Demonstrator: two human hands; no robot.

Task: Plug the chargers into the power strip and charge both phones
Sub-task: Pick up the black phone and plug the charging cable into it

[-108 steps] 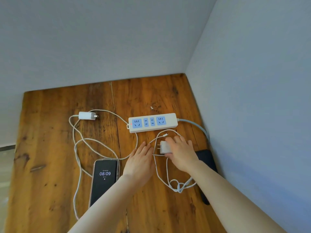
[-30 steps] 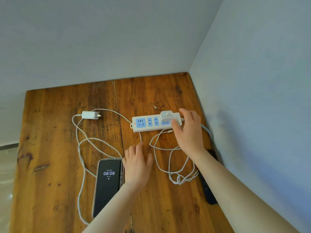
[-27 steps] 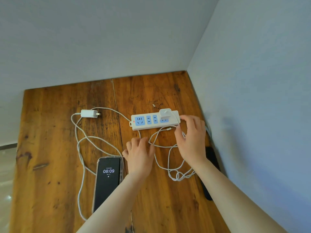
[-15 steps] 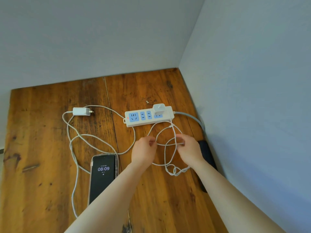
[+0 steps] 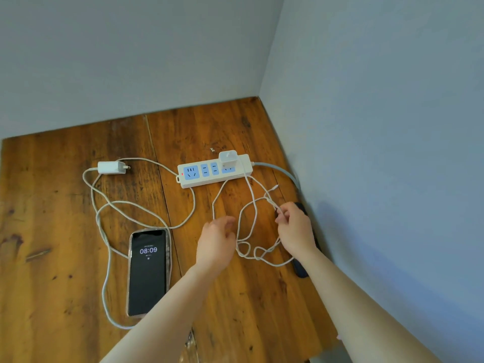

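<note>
A white power strip (image 5: pixel 209 179) with blue sockets lies across the wooden table (image 5: pixel 65 297). One white charger (image 5: pixel 228 159) sits plugged into its right socket. That charger's white cable (image 5: pixel 250 203) loops down toward me, its free plug tip (image 5: pixel 275 187) sticking up. My right hand (image 5: pixel 294 229) pinches this cable near the tip. My left hand (image 5: pixel 216 241) hovers beside the loops, fingers loosely curled, holding nothing. A second white charger (image 5: pixel 111 167) lies unplugged at the left with its cable (image 5: pixel 104 218) trailing. A lit phone (image 5: pixel 148 271) showing 08:09 lies face up. A dark phone (image 5: pixel 300 268) lies mostly hidden under my right wrist.
Grey walls (image 5: pixel 379 127) meet in a corner behind and to the right of the table. The power strip's grey cord (image 5: pixel 280 170) runs right toward the wall. The table's front right edge shows near my right forearm.
Since 3.6 s ago my right hand carried the charger to the strip and plugged it in. Both hands then came back to the cable; the left hand let go and the right pulled it rightward.
</note>
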